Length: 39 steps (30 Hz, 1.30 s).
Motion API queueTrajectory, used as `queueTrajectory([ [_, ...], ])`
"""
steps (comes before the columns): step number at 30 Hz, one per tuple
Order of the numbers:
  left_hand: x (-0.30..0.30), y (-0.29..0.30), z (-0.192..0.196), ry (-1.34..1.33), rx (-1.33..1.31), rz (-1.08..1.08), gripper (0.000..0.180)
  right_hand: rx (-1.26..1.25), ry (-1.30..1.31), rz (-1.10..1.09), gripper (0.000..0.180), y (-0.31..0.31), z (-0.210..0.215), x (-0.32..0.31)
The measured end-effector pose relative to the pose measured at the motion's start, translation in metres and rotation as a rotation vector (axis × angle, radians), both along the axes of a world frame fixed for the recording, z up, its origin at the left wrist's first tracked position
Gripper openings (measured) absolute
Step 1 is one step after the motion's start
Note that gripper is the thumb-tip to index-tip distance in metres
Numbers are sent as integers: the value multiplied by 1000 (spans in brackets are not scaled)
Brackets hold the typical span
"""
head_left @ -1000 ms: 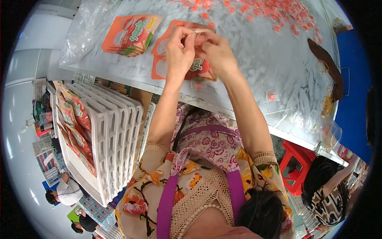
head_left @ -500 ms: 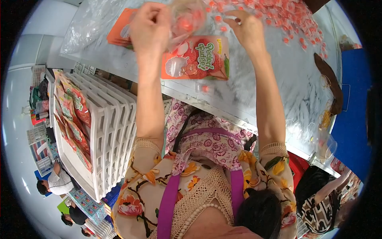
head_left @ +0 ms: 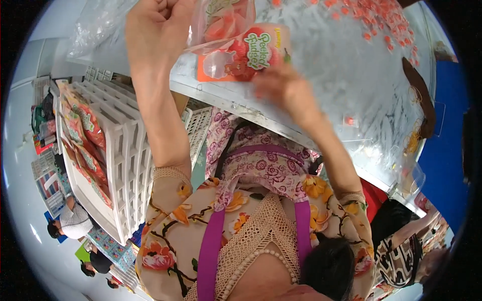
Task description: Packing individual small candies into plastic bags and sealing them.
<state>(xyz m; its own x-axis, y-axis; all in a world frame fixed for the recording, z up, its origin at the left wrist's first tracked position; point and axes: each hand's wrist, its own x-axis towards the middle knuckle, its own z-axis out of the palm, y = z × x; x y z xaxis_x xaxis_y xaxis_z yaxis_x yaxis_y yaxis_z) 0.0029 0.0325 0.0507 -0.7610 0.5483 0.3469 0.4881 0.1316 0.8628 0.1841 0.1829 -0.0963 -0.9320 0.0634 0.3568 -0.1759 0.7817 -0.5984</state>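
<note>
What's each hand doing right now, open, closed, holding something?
Left hand: closed, gripping the clear bag of orange-red pieces.
Right hand: blurred below the orange pouch; grip cannot be told.

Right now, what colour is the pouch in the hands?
Mostly orange-red pouch with a clear part, head view.

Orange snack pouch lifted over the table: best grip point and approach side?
Judging by its pose, take the orange snack pouch by its flat lower edge, from the person's side. The left hand already holds the clear upper part, and the blurred right hand is just under that free edge.
</note>
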Motion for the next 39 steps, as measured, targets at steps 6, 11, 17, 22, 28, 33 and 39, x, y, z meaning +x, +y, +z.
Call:
queueTrajectory([
  [6,9,-1,15,-17,136,27,7,194,-78,102,32,-34,-15,38],
  [11,22,2,11,-54,17,34,7,65,18,-420,23,33,16,109],
  [17,46,36,1,-92,33,-179,1,338,-43,-571,31,64,-9,167],
  [22,76,65,-5,-145,-40,-234,3,-126,12,-775,20,88,-12,154],
  [28,80,78,-4,-155,-96,-273,7,-755,600,-603,21,58,142,64],
  [33,77,86,-9,-135,-66,-243,9,-11,426,-230,23,51,140,27],
  [39,75,80,-7,-180,-37,-180,9,-212,616,-459,38,36,124,41],
])
